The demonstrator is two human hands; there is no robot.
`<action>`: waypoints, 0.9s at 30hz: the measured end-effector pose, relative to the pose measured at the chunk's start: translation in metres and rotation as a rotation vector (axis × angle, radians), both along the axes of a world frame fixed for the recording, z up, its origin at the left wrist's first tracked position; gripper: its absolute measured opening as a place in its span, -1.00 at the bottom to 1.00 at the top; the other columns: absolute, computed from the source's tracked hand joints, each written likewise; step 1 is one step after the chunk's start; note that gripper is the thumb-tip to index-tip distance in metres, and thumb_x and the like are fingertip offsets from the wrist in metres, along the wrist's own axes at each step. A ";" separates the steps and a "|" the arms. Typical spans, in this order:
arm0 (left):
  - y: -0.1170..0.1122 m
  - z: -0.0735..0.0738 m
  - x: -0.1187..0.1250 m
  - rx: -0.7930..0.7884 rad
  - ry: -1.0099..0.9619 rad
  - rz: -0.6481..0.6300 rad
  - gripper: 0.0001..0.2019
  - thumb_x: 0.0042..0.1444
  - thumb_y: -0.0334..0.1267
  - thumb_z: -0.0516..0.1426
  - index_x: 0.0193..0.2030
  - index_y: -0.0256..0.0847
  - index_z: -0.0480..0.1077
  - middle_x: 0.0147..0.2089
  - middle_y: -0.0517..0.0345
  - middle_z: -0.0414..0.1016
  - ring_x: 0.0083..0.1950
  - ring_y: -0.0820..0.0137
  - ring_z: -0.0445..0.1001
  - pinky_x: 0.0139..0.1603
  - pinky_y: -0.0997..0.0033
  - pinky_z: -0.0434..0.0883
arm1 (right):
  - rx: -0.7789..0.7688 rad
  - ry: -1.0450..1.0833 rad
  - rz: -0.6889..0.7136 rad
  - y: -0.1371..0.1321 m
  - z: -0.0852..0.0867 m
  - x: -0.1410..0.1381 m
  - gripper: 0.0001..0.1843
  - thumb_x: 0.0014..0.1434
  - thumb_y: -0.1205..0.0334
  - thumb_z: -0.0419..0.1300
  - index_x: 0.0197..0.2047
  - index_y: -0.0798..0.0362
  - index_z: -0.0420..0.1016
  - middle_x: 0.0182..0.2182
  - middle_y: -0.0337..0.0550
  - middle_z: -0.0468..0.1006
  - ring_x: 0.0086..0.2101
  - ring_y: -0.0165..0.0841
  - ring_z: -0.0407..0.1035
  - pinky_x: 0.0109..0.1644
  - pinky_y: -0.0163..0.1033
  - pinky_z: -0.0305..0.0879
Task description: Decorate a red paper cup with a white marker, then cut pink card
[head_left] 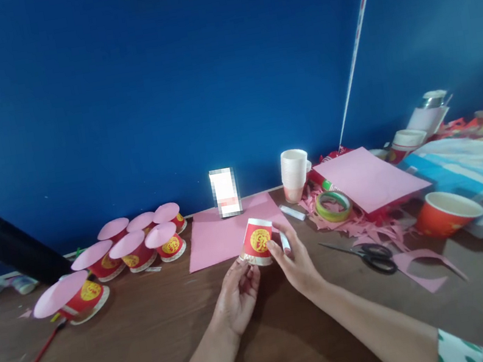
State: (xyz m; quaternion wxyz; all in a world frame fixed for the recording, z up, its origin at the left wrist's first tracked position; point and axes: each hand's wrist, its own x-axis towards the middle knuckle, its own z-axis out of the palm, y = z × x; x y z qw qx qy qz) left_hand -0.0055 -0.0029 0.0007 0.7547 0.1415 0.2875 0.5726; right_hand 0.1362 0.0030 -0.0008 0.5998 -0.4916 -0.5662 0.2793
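A red and white paper cup [259,238] with a round yellow emblem is held upside down, slightly tilted, just above the table. My left hand [237,296] pinches its wide white rim at the lower left, fingers curled. My right hand [299,261] is closed round the cup's right side, thumb against the red wall. A small white tube-like piece [285,242] shows at the right fingers; I cannot make out what it is. Behind the cup lies a pink paper sheet [213,235].
Several upturned cups with pink paper discs [128,244] stand at the left, near a red paintbrush [38,361]. A cup stack [295,175], green tape roll [333,206], black-handled scissors [378,258], pink scraps [423,271] and an orange cup [445,218] are at the right. A blue wall [160,83] rises behind.
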 end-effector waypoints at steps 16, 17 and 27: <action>-0.003 -0.004 0.005 0.122 0.218 -0.171 -0.89 0.03 -0.36 0.16 -0.26 -0.27 0.40 -0.27 0.10 0.51 -0.24 0.47 0.49 -0.13 0.46 0.44 | 0.030 -0.087 -0.098 0.005 -0.002 0.002 -0.47 0.10 0.14 0.14 0.12 0.07 0.17 -0.09 -0.02 0.44 -0.13 -0.26 0.38 -0.11 -0.20 0.37; -0.003 -0.004 0.005 0.125 0.220 -0.174 -0.90 0.03 -0.36 0.16 -0.27 -0.28 0.40 -0.28 0.10 0.51 -0.24 0.47 0.49 -0.13 0.47 0.44 | 0.026 -0.082 -0.088 0.005 -0.002 0.002 -0.47 0.10 0.14 0.14 0.12 0.07 0.17 -0.11 -0.03 0.44 -0.16 -0.27 0.39 -0.13 -0.21 0.38; -0.004 -0.003 0.006 0.114 0.225 -0.138 -0.88 -0.02 -0.38 0.19 -0.29 -0.29 0.41 -0.26 0.07 0.50 -0.25 0.46 0.50 -0.16 0.48 0.46 | 0.007 -0.086 -0.073 0.006 -0.004 0.003 -0.47 0.10 0.11 0.14 0.12 0.08 0.16 -0.10 -0.02 0.43 -0.16 -0.28 0.40 -0.15 -0.24 0.38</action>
